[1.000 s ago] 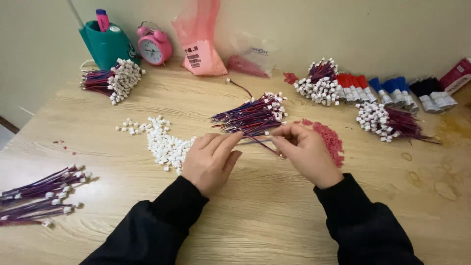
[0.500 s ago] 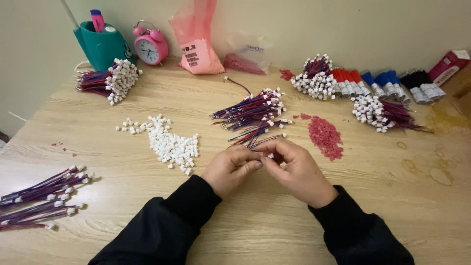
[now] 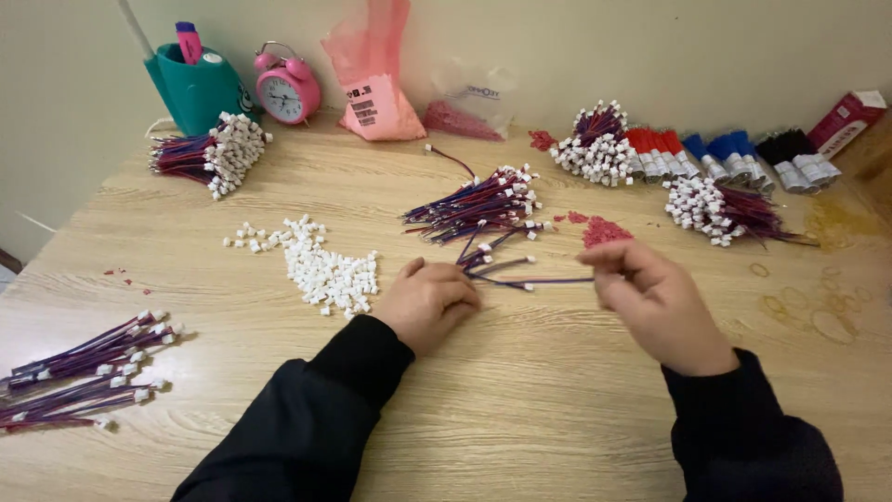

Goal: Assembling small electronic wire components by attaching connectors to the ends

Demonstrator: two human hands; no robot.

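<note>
Fingertips of the right hand (image 3: 655, 297) pinch a thin purple-red wire (image 3: 548, 279); the left hand (image 3: 429, 299), curled shut, grips its other end. Beyond lie a wire pile (image 3: 474, 204), small white plastic connectors (image 3: 325, 270) and a woodgrain table (image 3: 520, 409).

- A light wooden table (image 3: 557, 409) carried everything.
- A heap of small white connectors (image 3: 321, 265) lay left of centre.
- Bundles of purple-red wires (image 3: 474, 204) lay at the middle, at the left edge (image 3: 79, 367), and near the back (image 3: 209, 153) (white plugs on their ends).
- A teal pen holder (image 3: 195, 88), pink alarm clock (image 3: 288, 88) and pink bag (image 3: 372, 70) stood along the wall.
- Red bits (image 3: 604, 231) lay scattered beside the middle bundle.
</note>
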